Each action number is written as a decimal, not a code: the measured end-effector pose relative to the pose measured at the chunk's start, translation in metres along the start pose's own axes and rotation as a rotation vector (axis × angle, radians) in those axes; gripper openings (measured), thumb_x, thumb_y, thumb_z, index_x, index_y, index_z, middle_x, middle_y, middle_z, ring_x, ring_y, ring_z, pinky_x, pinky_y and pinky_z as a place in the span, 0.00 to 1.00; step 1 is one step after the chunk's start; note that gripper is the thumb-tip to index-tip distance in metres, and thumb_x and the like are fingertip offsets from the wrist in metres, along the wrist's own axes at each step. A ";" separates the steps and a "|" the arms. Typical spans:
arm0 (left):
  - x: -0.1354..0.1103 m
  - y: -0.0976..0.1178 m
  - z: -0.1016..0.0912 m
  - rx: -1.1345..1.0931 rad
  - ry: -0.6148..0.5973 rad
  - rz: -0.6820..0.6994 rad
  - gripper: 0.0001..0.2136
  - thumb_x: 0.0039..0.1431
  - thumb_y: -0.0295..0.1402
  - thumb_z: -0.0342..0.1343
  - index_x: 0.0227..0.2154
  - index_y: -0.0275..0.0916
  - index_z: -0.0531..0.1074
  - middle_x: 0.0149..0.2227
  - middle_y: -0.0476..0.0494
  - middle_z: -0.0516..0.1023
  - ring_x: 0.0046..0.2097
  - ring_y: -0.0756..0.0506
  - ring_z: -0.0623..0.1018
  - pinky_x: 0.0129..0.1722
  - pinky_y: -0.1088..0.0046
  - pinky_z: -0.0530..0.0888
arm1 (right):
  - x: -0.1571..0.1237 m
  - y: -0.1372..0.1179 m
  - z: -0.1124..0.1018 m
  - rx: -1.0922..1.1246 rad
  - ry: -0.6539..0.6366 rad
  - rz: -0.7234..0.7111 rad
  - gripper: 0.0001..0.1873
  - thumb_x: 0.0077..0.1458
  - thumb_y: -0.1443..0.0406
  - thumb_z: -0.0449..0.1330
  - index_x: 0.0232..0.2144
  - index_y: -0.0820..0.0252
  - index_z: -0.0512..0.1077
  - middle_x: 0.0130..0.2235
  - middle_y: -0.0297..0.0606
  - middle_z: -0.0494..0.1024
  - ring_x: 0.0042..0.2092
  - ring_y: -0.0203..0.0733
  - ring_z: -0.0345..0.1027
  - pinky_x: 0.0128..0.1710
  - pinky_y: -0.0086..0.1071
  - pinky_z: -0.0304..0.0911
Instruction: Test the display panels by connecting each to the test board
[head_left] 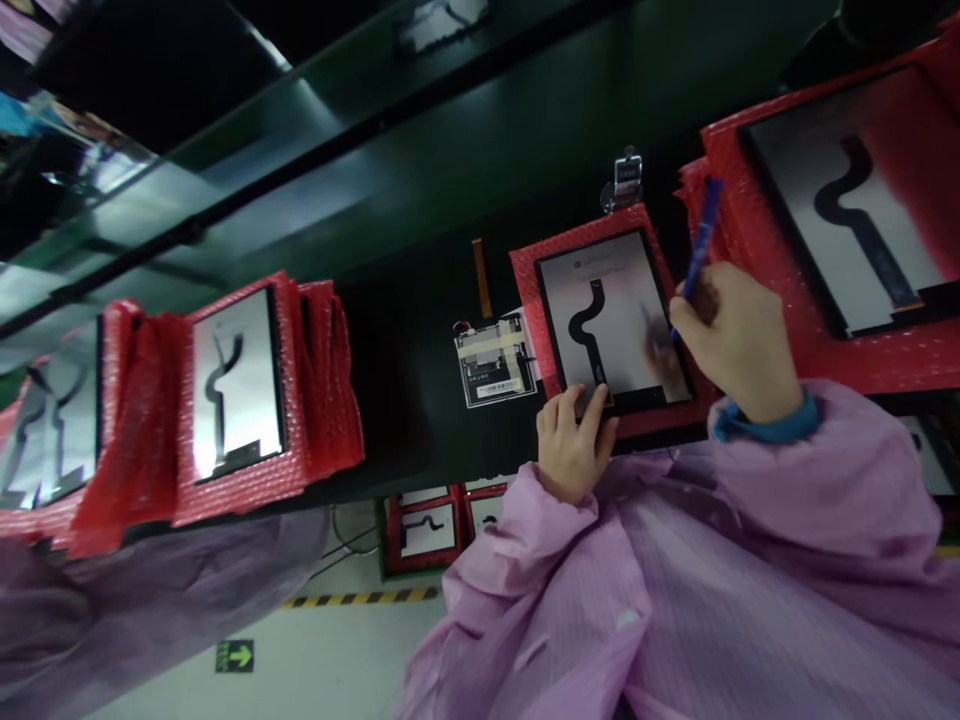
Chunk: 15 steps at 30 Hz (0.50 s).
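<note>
A display panel (611,300) with a black S-shaped flex cable lies face down on a red bubble-wrap sheet (529,270) on the dark workbench. My left hand (574,440) rests on the panel's near left corner, fingers curled over the edge and pressing it down. My right hand (739,340) is closed around a blue pen-like tool (701,245), whose tip touches the panel's right side. Both arms wear pink striped sleeves.
A small taped circuit module (495,362) with an orange ribbon lies left of the panel. More panels on red bubble wrap sit at the upper right (862,200) and at the left (236,385). A small clip stand (626,175) sits behind. Boxes of panels (427,530) stand on the floor below.
</note>
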<state>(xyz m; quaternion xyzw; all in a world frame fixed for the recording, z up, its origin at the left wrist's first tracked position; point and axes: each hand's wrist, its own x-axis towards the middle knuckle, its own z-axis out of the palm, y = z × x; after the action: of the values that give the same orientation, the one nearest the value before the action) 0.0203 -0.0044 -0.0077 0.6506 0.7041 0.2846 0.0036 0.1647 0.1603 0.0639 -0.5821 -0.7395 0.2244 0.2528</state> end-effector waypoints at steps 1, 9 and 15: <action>0.000 0.002 -0.004 -0.043 0.027 -0.011 0.17 0.70 0.40 0.50 0.55 0.39 0.74 0.51 0.33 0.76 0.51 0.38 0.74 0.52 0.58 0.70 | -0.014 -0.002 -0.007 0.147 -0.069 0.019 0.07 0.60 0.59 0.59 0.35 0.56 0.71 0.31 0.39 0.76 0.34 0.44 0.72 0.38 0.38 0.68; 0.005 0.031 -0.025 -0.479 -0.194 0.013 0.25 0.72 0.51 0.36 0.38 0.38 0.72 0.32 0.40 0.78 0.33 0.44 0.77 0.33 0.68 0.70 | -0.101 -0.005 0.000 0.766 -0.398 -0.052 0.10 0.62 0.59 0.60 0.30 0.58 0.71 0.27 0.30 0.72 0.25 0.29 0.65 0.22 0.24 0.59; 0.010 0.035 -0.060 -0.759 -0.588 -0.083 0.26 0.71 0.55 0.32 0.27 0.42 0.59 0.23 0.52 0.63 0.23 0.50 0.62 0.24 0.71 0.59 | -0.121 -0.005 -0.003 0.887 -0.286 -0.100 0.07 0.64 0.60 0.60 0.33 0.55 0.72 0.28 0.30 0.72 0.28 0.30 0.67 0.28 0.25 0.62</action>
<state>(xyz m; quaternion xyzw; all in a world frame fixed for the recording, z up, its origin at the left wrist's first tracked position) 0.0288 -0.0189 0.0604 0.6275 0.5450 0.3250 0.4512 0.1863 0.0413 0.0563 -0.3447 -0.6266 0.5844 0.3833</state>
